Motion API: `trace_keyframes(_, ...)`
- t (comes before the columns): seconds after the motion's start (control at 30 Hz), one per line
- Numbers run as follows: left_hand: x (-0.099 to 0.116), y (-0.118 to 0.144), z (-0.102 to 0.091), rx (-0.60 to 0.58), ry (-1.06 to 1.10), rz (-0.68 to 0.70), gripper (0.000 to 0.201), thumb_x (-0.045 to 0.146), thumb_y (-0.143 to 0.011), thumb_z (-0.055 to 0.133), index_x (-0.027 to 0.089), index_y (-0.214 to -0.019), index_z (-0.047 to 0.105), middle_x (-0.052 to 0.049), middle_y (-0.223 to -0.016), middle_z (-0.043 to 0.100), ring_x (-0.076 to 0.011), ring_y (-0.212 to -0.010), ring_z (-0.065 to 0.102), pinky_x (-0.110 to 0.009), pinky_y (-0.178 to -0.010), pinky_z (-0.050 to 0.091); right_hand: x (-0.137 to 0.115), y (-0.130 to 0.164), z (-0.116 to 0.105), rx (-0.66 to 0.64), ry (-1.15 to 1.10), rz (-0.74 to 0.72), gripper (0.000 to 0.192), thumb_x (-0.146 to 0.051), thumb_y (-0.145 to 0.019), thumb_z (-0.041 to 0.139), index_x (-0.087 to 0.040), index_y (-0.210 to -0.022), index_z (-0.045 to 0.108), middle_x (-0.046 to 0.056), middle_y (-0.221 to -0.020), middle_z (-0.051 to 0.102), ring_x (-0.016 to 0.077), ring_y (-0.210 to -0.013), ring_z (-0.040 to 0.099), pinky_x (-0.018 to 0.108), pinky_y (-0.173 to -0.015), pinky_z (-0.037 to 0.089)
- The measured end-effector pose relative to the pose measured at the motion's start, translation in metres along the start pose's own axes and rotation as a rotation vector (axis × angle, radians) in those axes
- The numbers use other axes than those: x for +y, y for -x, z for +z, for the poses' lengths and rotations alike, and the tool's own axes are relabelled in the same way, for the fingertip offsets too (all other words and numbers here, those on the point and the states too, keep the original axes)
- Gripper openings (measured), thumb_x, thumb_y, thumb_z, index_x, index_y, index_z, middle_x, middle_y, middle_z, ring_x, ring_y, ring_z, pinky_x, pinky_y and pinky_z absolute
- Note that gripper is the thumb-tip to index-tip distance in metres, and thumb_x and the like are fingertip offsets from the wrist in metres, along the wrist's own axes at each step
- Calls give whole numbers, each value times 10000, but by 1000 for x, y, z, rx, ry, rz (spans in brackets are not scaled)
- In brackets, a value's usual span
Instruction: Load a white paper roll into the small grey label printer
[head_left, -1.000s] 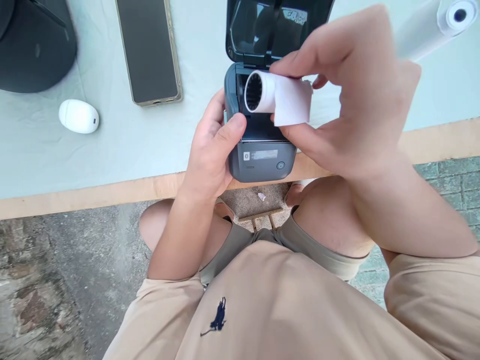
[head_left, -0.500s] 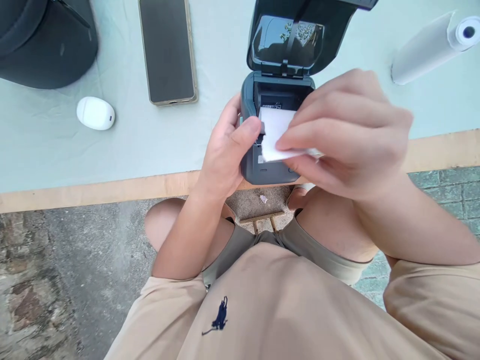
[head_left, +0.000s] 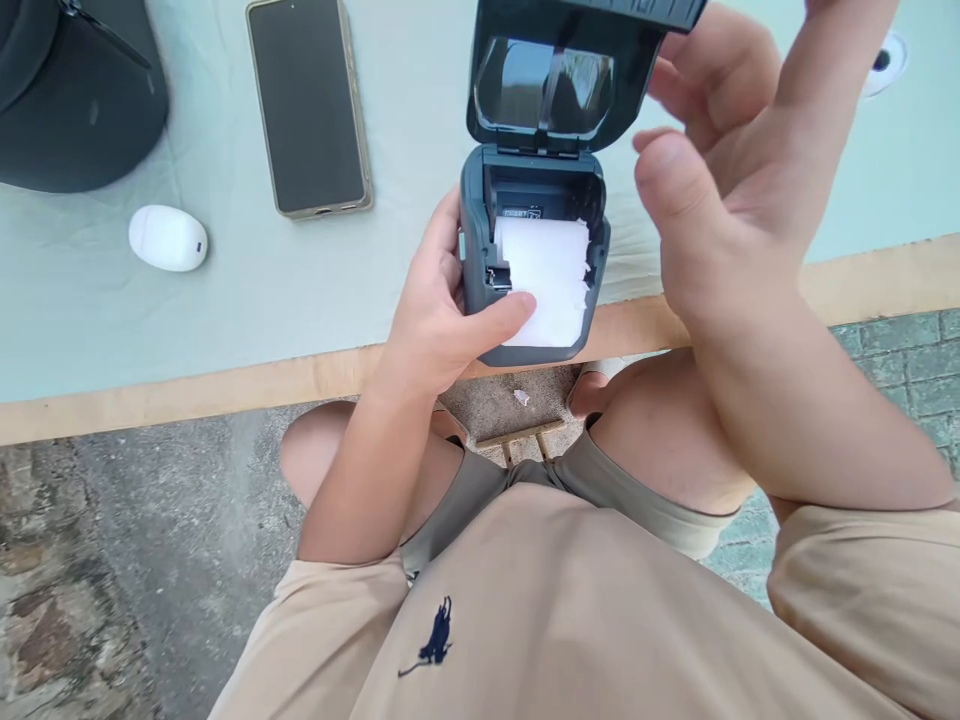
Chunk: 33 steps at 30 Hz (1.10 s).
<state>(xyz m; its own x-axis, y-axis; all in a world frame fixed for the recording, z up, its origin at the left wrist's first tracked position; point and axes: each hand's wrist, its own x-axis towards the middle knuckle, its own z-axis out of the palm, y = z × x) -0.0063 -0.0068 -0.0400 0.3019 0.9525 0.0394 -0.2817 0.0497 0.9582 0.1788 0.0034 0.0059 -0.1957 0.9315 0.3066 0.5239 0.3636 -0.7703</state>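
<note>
A dark label printer (head_left: 470,240) sits at the table's front edge with its hinged lid (head_left: 480,90) standing open. A strip of white paper (head_left: 547,275) with a ragged right edge comes out of its compartment and lies over the front face. My left hand (head_left: 442,300) grips the printer's left side, its thumb pressing on the paper. My right hand (head_left: 742,190) is raised beside the lid's right edge, fingers apart and thumb out. Some of its fingertips are at or behind the lid; whether they touch it I cannot tell.
Left of the printer lie a phone (head_left: 307,105) and a small white case (head_left: 168,238). A black bag (head_left: 82,110) stands at the far left. A white paper roll (head_left: 892,62) is mostly hidden behind my right hand. The table's wooden edge (head_left: 337,376) runs above my knees.
My right hand has let go of the paper and moved up and right to the lid. The paper now lies flat over the printer's front, under my left thumb.
</note>
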Motion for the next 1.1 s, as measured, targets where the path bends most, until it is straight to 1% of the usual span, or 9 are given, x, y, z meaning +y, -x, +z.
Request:
trace_keyframes(0.07,-1,0,0,2,-5,8,607,293,-639,734,238,-1189,483,-89,-1238,572,-297,-1206,525,-411,-1008,475,1,-2,2,77,-96,-37,527,-360,-902,421,-283,-1375,203,8,-1235,506,106,-1222,497,219,-858,501)
trace_keyframes(0.13,-4,-1,0,10,-7,11,614,300,-644,728,233,-1198,472,-95,-1243,566,-291,-1225,509,-406,-1027,461,3,-4,3,131,-95,-113,380,-361,-872,481,-247,-1232,442,8,-1114,543,103,-1090,547,212,-810,516)
trace_keyframes(0.23,-11,-3,-1,25,11,64,691,337,-612,732,237,-1227,432,-96,-1200,577,-285,-1145,562,-407,-944,515,5,-5,2,98,-11,-230,214,-361,-831,534,-201,-963,588,25,-1009,543,104,-1023,540,249,-898,526)
trace_keyframes(0.33,-19,-7,-4,36,5,114,772,382,-558,743,239,-1233,395,-97,-1203,569,-282,-1095,586,-411,-888,545,8,-6,0,-24,47,-261,251,-382,-818,546,-174,-948,601,38,-995,489,112,-1081,499,304,-1017,494)
trace_keyframes(0.43,-21,-9,-6,31,-44,104,708,423,-567,726,219,-1170,418,-114,-1243,547,-293,-1149,555,-421,-930,532,13,-5,0,-105,72,-325,241,-366,-793,578,-172,-935,604,36,-999,462,116,-1086,478,338,-1065,467)
trace_keyframes(0.6,-18,-9,-7,-7,-51,108,745,373,-539,755,191,-1174,411,-141,-1278,522,-326,-1196,524,-437,-962,516,14,-4,2,-63,31,-293,221,-364,-798,576,-180,-919,593,37,-1001,458,125,-1087,478,377,-1082,461)
trace_keyframes(0.8,-16,-7,-7,-20,-26,84,715,371,-573,754,204,-1185,423,-124,-1296,525,-332,-1223,510,-434,-967,509,14,-5,1,-105,34,-289,197,-344,-774,611,-207,-914,588,44,-1000,469,152,-1102,480,405,-1104,455)
trace_keyframes(0.97,-11,-4,-6,-16,36,53,709,336,-570,786,224,-1184,451,-99,-1325,515,-323,-1267,479,-422,-1016,481,12,-3,2,-103,-8,-245,198,-383,-832,535,-207,-893,600,35,-982,472,127,-1093,482,397,-1095,451)
trace_keyframes(1.1,-4,-2,0,3,182,31,534,450,-724,673,238,-1172,472,-77,-1232,570,-306,-1266,491,-442,-999,489,8,-3,3,-158,-117,-94,346,-377,-821,563,-252,-1140,510,11,-1187,469,128,-1198,463,300,-972,524)
